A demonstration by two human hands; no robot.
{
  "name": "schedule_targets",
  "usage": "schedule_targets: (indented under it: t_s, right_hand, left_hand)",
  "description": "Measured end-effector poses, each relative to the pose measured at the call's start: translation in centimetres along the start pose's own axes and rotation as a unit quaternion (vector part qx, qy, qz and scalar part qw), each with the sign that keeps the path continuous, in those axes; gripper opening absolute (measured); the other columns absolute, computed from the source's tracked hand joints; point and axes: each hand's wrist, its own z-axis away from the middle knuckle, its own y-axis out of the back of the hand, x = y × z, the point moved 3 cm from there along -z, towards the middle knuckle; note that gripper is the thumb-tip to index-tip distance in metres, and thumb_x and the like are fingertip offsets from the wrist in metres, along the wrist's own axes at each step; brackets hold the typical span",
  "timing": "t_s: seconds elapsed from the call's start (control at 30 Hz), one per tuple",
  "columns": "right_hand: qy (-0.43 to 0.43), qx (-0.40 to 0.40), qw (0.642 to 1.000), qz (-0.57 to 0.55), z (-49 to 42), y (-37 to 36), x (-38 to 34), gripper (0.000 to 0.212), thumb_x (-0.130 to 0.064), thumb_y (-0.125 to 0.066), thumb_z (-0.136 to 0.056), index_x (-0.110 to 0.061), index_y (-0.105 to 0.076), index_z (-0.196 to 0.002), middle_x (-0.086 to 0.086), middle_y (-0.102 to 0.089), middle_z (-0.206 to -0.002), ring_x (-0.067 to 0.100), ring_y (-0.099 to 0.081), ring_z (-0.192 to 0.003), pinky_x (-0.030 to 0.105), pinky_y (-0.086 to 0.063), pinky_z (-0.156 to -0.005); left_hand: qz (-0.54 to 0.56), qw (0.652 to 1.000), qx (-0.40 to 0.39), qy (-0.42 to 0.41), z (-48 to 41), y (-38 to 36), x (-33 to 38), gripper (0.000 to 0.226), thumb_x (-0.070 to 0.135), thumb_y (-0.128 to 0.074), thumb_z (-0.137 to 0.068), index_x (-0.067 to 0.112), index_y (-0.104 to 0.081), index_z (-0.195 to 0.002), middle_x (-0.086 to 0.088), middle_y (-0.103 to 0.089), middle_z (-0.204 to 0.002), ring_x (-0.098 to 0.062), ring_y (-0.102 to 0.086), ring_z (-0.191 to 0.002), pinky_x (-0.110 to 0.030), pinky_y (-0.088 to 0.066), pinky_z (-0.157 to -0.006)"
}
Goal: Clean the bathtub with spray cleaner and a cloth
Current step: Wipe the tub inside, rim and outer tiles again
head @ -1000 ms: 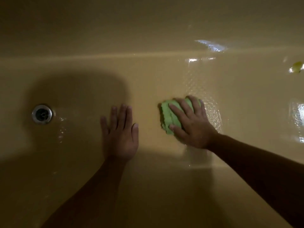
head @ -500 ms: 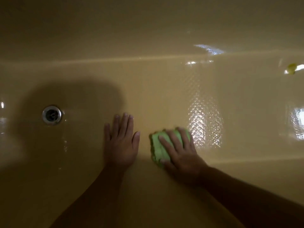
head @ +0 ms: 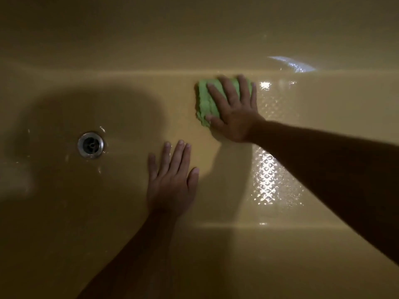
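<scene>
I look down into a yellow bathtub (head: 129, 244) in dim light. A folded green cloth (head: 205, 102) lies on the tub floor close to the far wall. My right hand (head: 235, 113) presses flat on the cloth with spread, straight fingers and covers its right half. My left hand (head: 170, 182) rests flat on the bare tub floor, nearer to me and right of the drain. No spray cleaner is in view.
A round metal drain (head: 90, 145) sits in the tub floor at the left. Wet, patterned non-slip floor (head: 269, 178) glints at the right, under my right forearm. The far wall (head: 194, 35) rises beyond the cloth.
My right hand has pushed the cloth away from me, from beside my left hand to the foot of the far wall. My left hand stays planted on the floor.
</scene>
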Motion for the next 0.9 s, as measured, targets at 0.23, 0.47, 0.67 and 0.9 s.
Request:
schedule_targets:
  t_s: [0.23, 0.47, 0.67, 0.9]
  right_hand:
    - [-0.021, -0.023, 0.999, -0.006, 3.8, -2.0, -2.6, 0.082, -0.068, -0.021, -0.095, -0.028, -0.011, -0.166, 0.011, -0.005, -0.174, 0.052, 0.004, -0.154, 0.073, 0.004, -0.118]
    - [0.076, -0.087, 0.993, 0.014, 19.7, -8.0, -9.8, 0.075, -0.068, -0.035, -0.099, -0.026, -0.03, -0.162, 0.015, -0.033, -0.165, 0.053, -0.017, -0.151, 0.078, -0.023, -0.11]
    - [0.081, -0.063, 0.995, -0.017, 13.4, -6.0, -7.5, 0.073, -0.062, -0.038, -0.099, -0.029, -0.024, -0.163, 0.01, -0.025, -0.168, 0.051, -0.016, -0.153, 0.076, -0.015, -0.117]
    - [-0.007, -0.024, 1.0, -0.004, -1.3, -1.4, -5.6, 0.086, -0.073, -0.015, -0.089, -0.036, -0.001, -0.165, 0.005, 0.004, -0.174, 0.047, 0.015, -0.155, 0.063, 0.019, -0.116]
  left_hand:
    - [0.025, 1.0, 0.008, 0.007, 0.3, 0.0, -0.9, 0.063, 0.048, -0.022, -0.109, 0.019, -0.019, -0.165, 0.002, -0.017, -0.172, -0.022, -0.007, -0.16, -0.056, -0.013, -0.126]
    - [0.022, 1.0, -0.013, 0.007, 1.8, -0.1, -3.0, 0.063, 0.044, -0.026, -0.109, 0.017, -0.017, -0.165, 0.001, -0.015, -0.172, -0.022, -0.005, -0.16, -0.055, -0.013, -0.127]
    - [0.025, 1.0, 0.0, 0.018, 1.3, -0.1, -3.4, 0.06, 0.041, -0.026, -0.11, 0.019, -0.019, -0.165, 0.004, -0.014, -0.172, -0.02, -0.006, -0.16, -0.058, -0.013, -0.126]
    - [0.03, 1.0, 0.002, 0.008, 0.9, 0.0, -4.3, 0.06, 0.041, -0.024, -0.109, 0.02, -0.019, -0.165, 0.005, -0.016, -0.172, -0.019, -0.006, -0.16, -0.056, -0.013, -0.126]
